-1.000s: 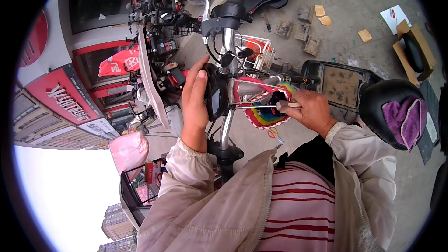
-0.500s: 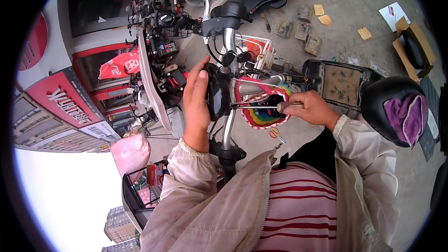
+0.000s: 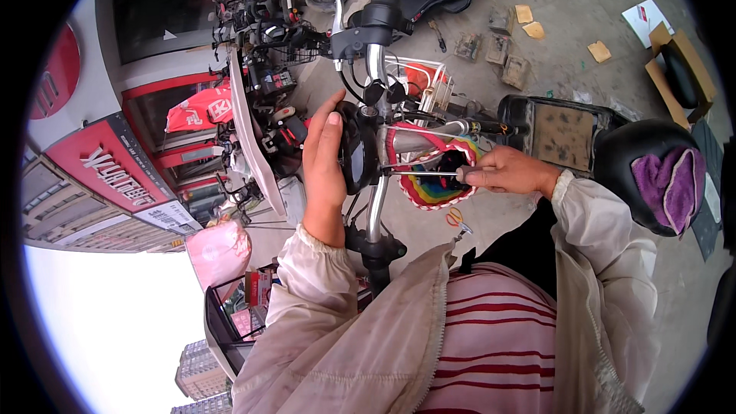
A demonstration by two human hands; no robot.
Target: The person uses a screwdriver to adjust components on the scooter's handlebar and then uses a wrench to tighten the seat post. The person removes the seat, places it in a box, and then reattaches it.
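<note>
My left hand [image 3: 326, 157] grips the black handlebar unit [image 3: 359, 146] from its left side, its fingers laid along the casing. My right hand [image 3: 506, 172] holds a screwdriver [image 3: 425, 173] by the handle, its shaft horizontal and its tip at the bracket beside that unit on the chrome handlebar [image 3: 376, 207]. Under the shaft hangs a rainbow woven basket or bag [image 3: 429, 188] with a braided rim, dark inside. The bike's grey frame tube [image 3: 414, 142] runs rightward above it.
A black saddle [image 3: 613, 176] with a purple cloth [image 3: 667, 184] is at the right, beside a dusty black compartment [image 3: 560, 142]. On the pavement lie an open cardboard box [image 3: 655, 73] and several small worn blocks [image 3: 514, 69]. Parked scooters [image 3: 276, 77] line a red-trimmed shopfront [image 3: 138, 84].
My right hand and forearm have shifted slightly up and to the right with the screwdriver. My left hand stays against the black unit, with a slight shift.
</note>
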